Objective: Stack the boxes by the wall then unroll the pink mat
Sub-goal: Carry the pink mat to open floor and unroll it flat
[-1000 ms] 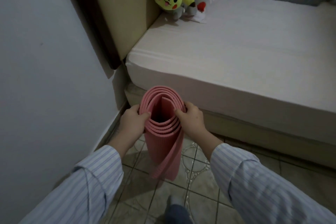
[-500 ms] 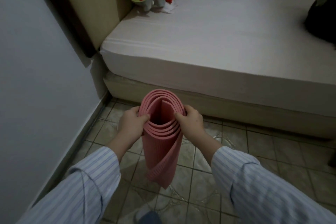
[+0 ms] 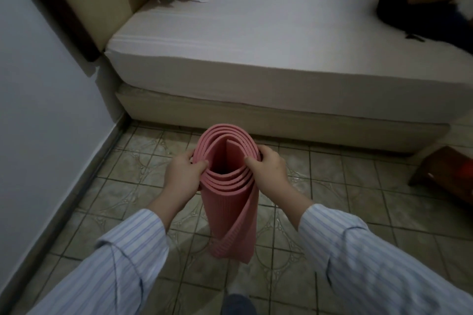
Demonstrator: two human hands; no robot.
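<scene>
- Since the earlier frames the view has swung right and pulled back from the white wall (image 3: 38, 100), so more of the patterned tile floor (image 3: 340, 212) shows; the rolled pink ribbed foam mat (image 3: 230, 215) has come with it, held upright as before.
- Left hand (image 3: 183, 178) and right hand (image 3: 271, 174) each pinch the roll's top rim, thumbs hooked inside the coil, fingers outside.
- The mat hangs near the cream bed base (image 3: 256, 120), its lower end apparently clear of the floor.
- Risk: the loose outer flap could sag open early, since only the rim is pinched.
- Risk: unrolling towards the bed leaves little room, and the dark wooden stool (image 3: 445, 176) stands in the way on the right.
- No boxes are in view.
</scene>
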